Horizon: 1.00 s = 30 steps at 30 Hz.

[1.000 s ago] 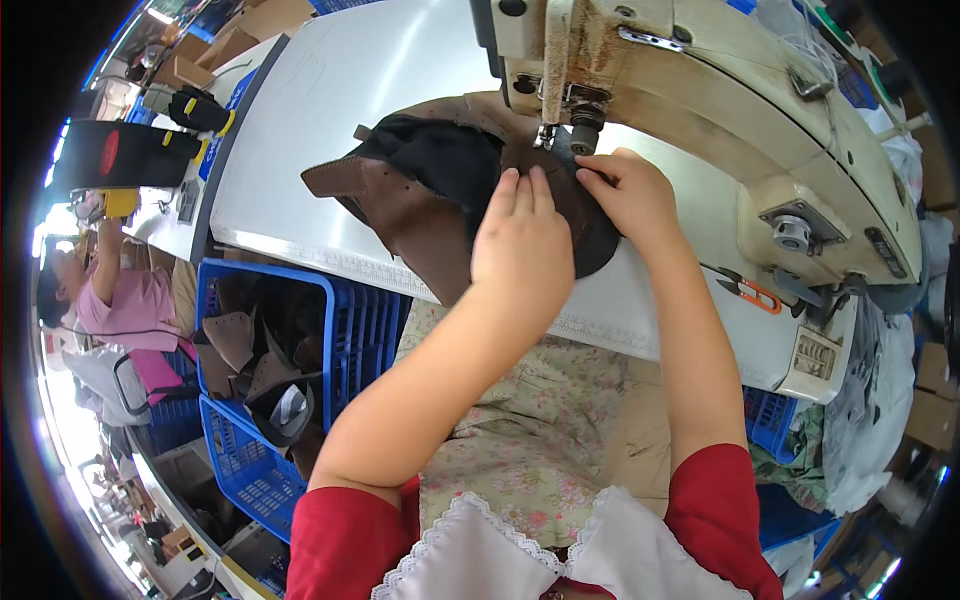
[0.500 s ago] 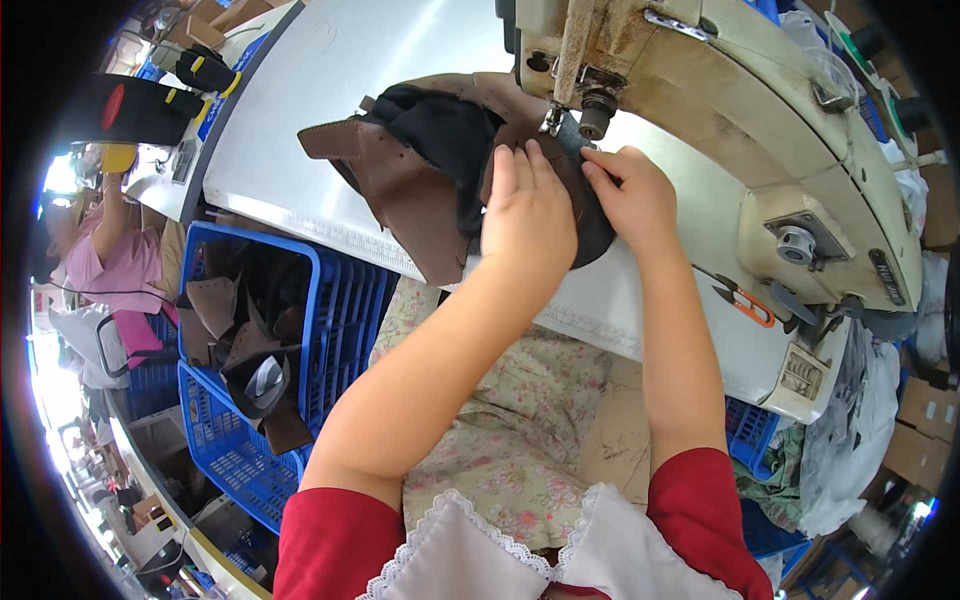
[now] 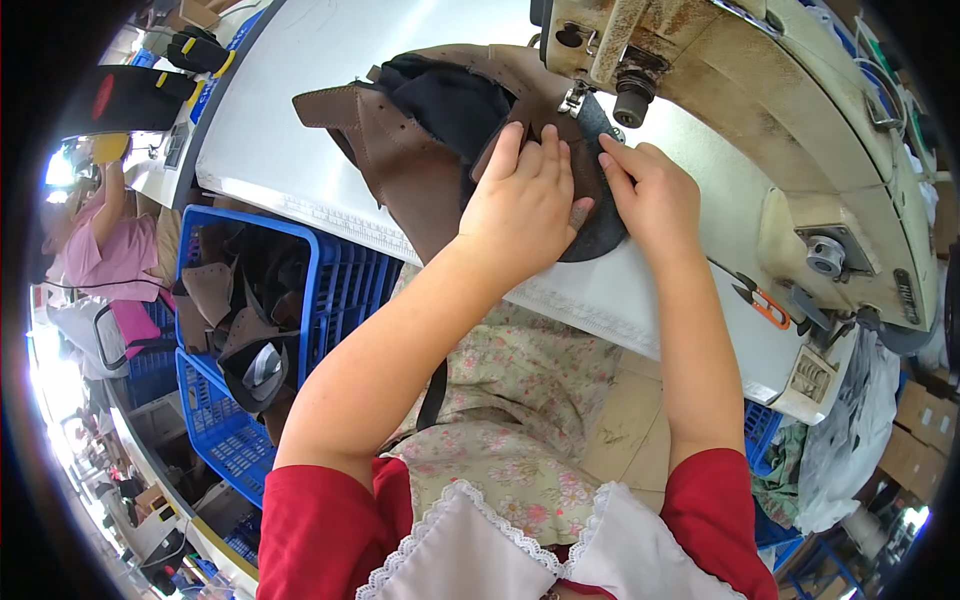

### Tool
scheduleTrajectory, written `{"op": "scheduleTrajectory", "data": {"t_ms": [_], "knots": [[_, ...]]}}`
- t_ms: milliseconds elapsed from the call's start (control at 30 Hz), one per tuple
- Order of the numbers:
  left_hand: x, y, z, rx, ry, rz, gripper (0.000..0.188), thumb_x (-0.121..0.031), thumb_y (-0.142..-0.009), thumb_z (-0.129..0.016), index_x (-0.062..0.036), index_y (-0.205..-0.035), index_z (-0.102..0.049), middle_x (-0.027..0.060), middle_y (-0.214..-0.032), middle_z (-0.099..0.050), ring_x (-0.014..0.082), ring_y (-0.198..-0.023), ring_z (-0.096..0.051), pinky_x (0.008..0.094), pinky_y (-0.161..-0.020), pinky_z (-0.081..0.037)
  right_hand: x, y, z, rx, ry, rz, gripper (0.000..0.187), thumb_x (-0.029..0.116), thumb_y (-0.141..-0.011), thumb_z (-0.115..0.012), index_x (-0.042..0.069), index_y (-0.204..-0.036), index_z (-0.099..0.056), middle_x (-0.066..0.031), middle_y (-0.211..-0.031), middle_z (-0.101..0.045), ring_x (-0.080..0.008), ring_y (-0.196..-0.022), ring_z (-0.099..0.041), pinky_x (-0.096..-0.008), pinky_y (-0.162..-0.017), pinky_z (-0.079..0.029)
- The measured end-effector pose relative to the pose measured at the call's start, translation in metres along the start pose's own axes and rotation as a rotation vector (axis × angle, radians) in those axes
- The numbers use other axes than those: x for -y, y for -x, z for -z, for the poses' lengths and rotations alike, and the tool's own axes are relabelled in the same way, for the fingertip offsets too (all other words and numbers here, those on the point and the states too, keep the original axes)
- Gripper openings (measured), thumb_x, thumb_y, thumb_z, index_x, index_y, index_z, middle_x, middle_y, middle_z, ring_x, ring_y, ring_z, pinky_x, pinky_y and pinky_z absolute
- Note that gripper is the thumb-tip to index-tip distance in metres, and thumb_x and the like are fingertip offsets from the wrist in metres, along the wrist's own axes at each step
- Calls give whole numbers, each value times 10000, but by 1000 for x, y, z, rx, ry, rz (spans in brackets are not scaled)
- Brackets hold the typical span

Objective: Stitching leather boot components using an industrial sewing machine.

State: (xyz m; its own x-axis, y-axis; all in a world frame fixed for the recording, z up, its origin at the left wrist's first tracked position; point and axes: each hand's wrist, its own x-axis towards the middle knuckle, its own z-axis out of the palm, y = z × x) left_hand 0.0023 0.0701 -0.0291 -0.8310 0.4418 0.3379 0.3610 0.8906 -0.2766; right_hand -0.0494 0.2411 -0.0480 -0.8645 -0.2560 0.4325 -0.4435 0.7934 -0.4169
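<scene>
A brown leather shoe upper (image 3: pixel 405 170), with stitched edges, small holes and a black lining (image 3: pixel 450 105), lies on the white sewing table. Its right-hand part sits by the presser foot (image 3: pixel 573 100) of the sewing machine (image 3: pixel 760 120). My left hand (image 3: pixel 520 200) rests flat on the leather, fingers stretched toward the presser foot and thumb out to the right. On the other side, my right hand (image 3: pixel 655 195) has its thumb and index finger closed on the upper's dark right edge, just right of the foot. The needle is too small to make out.
Orange-handled thread snips (image 3: pixel 765 303) lie on the table right of my right forearm. Blue plastic crates (image 3: pixel 315 290) with more leather pieces stand below the table's left edge. At far left another person in a pink top (image 3: pixel 125 250) is at work.
The whole view has shifted slightly. My left hand has slid back a little from the presser foot, and its thumb now shows. My right hand keeps at the upper's edge.
</scene>
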Motion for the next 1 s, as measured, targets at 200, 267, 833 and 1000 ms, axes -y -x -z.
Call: {"op": "scheduleTrajectory", "data": {"t_ms": [200,267,833,1000], "knots": [[11,-1,-3,-1,26,-47,540,-407,-939,-514,33,-1224,-642,167,-1270,-637,224,-1051,-588,448,-1131,-274,3,1,-2,-2,36,22,180,274,-886,-664,171,-989,-769,-58,-685,-632,-260,-610,-634,-372,-551,-495],[15,-2,-4,-27,29,-70,530,-400,-937,-524,36,-1211,-645,167,-1275,-633,224,-1055,-588,442,-1132,-275,4,1,-2,38,50,-12,208,238,-893,-670,135,-1053,-753,-71,-746,-669,-247,-658,-642,-346,-599,-492],[55,-8,-12,-4,91,-209,507,-421,-908,-569,-36,-1229,-650,79,-1327,-610,171,-1105,-567,417,-1134,-287,15,3,-7,48,165,135,348,365,-907,-630,91,-1098,-728,-84,-641,-630,-251,-547,-630,-374,-489,-478],[68,-15,-14,-11,124,-258,492,-410,-907,-572,-47,-1229,-653,70,-1322,-611,174,-1112,-567,417,-1135,-285,21,1,-7,55,200,112,344,378,-910,-627,105,-1091,-733,-76,-646,-630,-247,-553,-632,-375,-494,-480]]}}
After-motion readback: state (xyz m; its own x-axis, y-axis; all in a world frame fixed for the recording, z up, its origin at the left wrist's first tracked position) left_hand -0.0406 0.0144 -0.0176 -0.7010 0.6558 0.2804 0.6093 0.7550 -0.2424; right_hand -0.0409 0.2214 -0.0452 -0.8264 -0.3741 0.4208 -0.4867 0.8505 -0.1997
